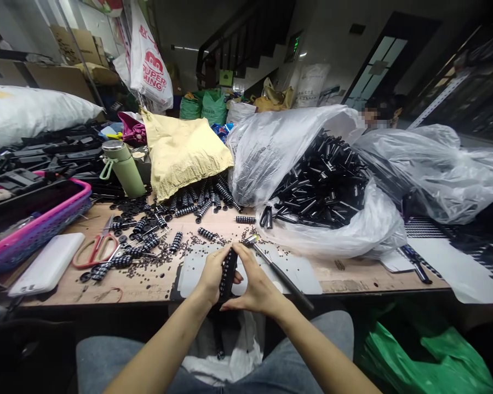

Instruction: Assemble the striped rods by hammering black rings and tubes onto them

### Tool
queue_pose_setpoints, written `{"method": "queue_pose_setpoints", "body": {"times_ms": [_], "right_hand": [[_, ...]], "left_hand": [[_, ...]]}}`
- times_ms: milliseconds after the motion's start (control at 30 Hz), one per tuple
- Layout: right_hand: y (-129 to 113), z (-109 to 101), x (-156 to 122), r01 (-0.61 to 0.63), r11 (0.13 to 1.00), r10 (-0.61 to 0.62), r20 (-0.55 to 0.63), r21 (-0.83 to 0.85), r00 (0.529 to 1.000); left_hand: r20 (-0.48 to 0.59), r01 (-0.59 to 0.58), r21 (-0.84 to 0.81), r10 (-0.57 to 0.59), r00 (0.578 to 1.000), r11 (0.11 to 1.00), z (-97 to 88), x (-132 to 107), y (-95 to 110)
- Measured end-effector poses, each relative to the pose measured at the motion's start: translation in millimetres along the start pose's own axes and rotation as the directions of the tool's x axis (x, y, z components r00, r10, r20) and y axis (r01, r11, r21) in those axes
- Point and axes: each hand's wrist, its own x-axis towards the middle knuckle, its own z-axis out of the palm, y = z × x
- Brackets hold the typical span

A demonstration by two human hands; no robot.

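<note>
Between my two hands is a long black casing (pixel 229 273) with a row of small pale marks along its side, held above the bench's near edge. My left hand (pixel 212 275) is closed around its left side. My right hand (pixel 257 282) spans it from the right, index finger by the far end and thumb by the near end. Beneath lies a pale grey mat (pixel 293 268). A hammer (pixel 285 279) with a dark handle rests on the mat, just right of my right hand. Black-and-white ribbed rollers (pixel 207 233) and many tiny dark rings lie beyond the mat.
Red-handled scissors (pixel 94 250), a white power bank-like box (pixel 47 264) and a pink-rimmed basket (pixel 36 219) sit left. A green flask (pixel 125 172) and yellow sack (pixel 184 153) stand behind. A clear plastic bag (pixel 254 158) spills black parts (pixel 320 180). Another person (pixel 380 112) is far right.
</note>
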Motion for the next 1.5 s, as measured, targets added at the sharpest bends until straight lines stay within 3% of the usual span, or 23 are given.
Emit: {"method": "queue_pose_setpoints", "body": {"times_ms": [267, 333, 367, 400, 467, 533, 600, 667, 767, 800, 867, 1000, 1167, 1333, 1400, 1500], "right_hand": [[0, 8, -1, -0.088, 0.992, 0.094, -0.063, 0.087, 0.994], [4, 17, -2, -0.123, 0.990, 0.129, -0.097, 0.065, 0.987], [7, 23, -2, -0.142, 0.989, 0.146, -0.125, 0.044, 0.981], [11, 28, -3, -0.160, 0.987, 0.161, -0.156, 0.017, 0.974], [19, 37, -7, -0.205, 0.977, 0.190, -0.199, -0.058, 0.961], [29, 40, -13, -0.249, 0.956, 0.218, -0.189, -0.153, 0.957], [40, 32, -23, -0.325, 0.901, 0.280, -0.186, -0.287, 0.942], [51, 14, -36, -0.476, 0.753, 0.397, -0.263, -0.455, 0.879], [58, -17, -52, -0.654, 0.462, 0.572, -0.362, -0.599, 0.736], [56, -26, -57, -0.673, 0.438, 0.618, -0.344, -0.595, 0.707], [44, -36, -63, -0.700, 0.508, 0.672, -0.277, -0.503, 0.687], [12, -31, -75, -0.702, 0.665, 0.643, -0.283, -0.254, 0.712], [-9, -21, -79, -0.693, 0.641, 0.693, -0.140, -0.332, 0.708], [-35, -16, -58, -0.569, 0.805, 0.530, -0.229, -0.165, 0.817], [-40, -3, -51, -0.506, 0.825, 0.490, -0.128, -0.250, 0.862], [-37, 14, -49, -0.457, 0.787, 0.516, 0.037, -0.415, 0.856]], "left_hand": [[-0.037, 0.030, 0.141, -0.025, 0.999, 0.990, -1.1, 5, -3], [-0.013, -0.048, 0.277, 0.054, 0.998, 0.960, -5.6, 8, -10], [0.011, -0.144, 0.391, 0.152, 0.988, 0.909, -8.6, 9, -15], [0.055, -0.262, 0.526, 0.276, 0.960, 0.809, -12.0, 11, -21], [0.205, -0.448, 0.763, 0.483, 0.851, 0.466, -20.2, 13, -34], [0.377, -0.492, 0.866, 0.522, 0.765, 0.095, -29.2, 16, -46], [0.506, -0.484, 0.858, 0.443, 0.740, -0.171, -37.8, 19, -52], [0.592, -0.485, 0.802, 0.350, 0.726, -0.349, -44.7, 22, -50], [0.654, -0.483, 0.725, 0.268, 0.708, -0.491, -50.1, 23, -41], [0.660, -0.476, 0.710, 0.254, 0.707, -0.519, -50.6, 23, -37], [0.663, -0.458, 0.692, 0.240, 0.709, -0.558, -50.3, 21, -32], [0.650, -0.424, 0.689, 0.242, 0.720, -0.588, -47.6, 19, -32], [0.628, -0.394, 0.707, 0.263, 0.733, -0.588, -38.8, 17, -47], [0.649, -0.421, 0.710, 0.294, 0.701, -0.564, -31.1, 12, -72], [0.651, -0.426, 0.708, 0.287, 0.703, -0.564, -32.8, 12, -79], [0.674, -0.459, 0.692, 0.272, 0.686, -0.557, -35.7, 18, -79]]}}
